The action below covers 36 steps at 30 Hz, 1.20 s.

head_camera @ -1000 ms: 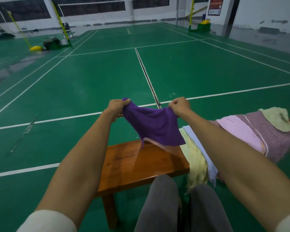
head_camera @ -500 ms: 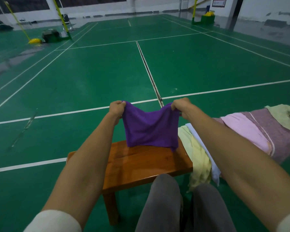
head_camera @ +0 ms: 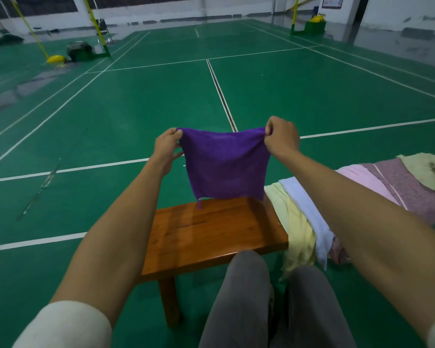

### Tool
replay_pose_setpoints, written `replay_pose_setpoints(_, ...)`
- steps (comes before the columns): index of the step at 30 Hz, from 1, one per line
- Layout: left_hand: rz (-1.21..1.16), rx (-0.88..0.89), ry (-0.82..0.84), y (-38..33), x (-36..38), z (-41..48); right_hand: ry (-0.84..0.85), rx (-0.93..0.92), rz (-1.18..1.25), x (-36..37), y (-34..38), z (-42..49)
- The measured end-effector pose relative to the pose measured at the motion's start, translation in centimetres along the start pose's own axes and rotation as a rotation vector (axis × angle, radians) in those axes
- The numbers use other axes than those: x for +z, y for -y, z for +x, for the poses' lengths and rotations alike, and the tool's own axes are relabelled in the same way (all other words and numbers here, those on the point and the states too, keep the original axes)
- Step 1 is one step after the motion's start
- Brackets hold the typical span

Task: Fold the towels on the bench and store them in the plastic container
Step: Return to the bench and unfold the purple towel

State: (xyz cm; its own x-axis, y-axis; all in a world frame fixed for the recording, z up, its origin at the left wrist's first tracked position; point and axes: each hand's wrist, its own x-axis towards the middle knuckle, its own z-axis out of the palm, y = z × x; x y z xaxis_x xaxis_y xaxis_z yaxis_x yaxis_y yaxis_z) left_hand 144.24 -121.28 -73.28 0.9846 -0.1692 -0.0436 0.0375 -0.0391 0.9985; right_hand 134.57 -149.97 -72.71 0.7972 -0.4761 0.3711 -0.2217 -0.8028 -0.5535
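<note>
I hold the purple towel [head_camera: 225, 165] stretched flat above the tabletop [head_camera: 211, 232], left grip [head_camera: 166, 144] and right grip [head_camera: 281, 138] each pinching a top corner, ready for folding. Unfolded towels [head_camera: 362, 187] wait at three o'clock.

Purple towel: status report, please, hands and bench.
Left hand, right hand pinch purple towel top corners. Hanging spread above bench. Unfolded towels heaped right. Container unseen.
</note>
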Motion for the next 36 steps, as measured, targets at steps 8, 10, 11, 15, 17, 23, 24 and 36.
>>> replay_pose_setpoints(8,0.199,-0.382,0.291,9.6,-3.2,-6.5,0.698,0.289,0.135,1.2,-4.7,-7.1)
replay_pose_setpoints(10,0.358,-0.495,0.419,11.0,-3.6,-7.6,0.906,0.239,-0.059,0.5,-5.6,-8.2)
replay_pose_setpoints(11,0.448,-0.555,0.497,11.3,-3.8,-8.1,0.990,0.238,-0.128,0.2,-5.8,-8.6)
replay_pose_setpoints(15,0.672,-0.590,0.581,10.5,-3.5,-9.2,1.149,0.288,-0.153,-0.9,-5.1,-9.7)
replay_pose_setpoints(17,0.682,-0.493,0.519,9.8,-3.1,-8.8,1.201,0.284,-0.184,-1.0,-4.4,-9.7)
replay_pose_setpoints(23,0.657,-0.118,0.082,6.6,-1.7,-6.3,0.591,0.109,-0.294,-0.2,-2.7,-7.6)
replay_pose_setpoints(24,0.573,-0.089,0.033,6.1,-1.5,-5.7,0.471,0.110,-0.264,0.0,-2.5,-7.0)
replay_pose_setpoints(36,-0.018,-0.091,0.004,2.3,-1.4,-7.0,0.186,0.411,0.595,-2.9,-0.3,-7.1)
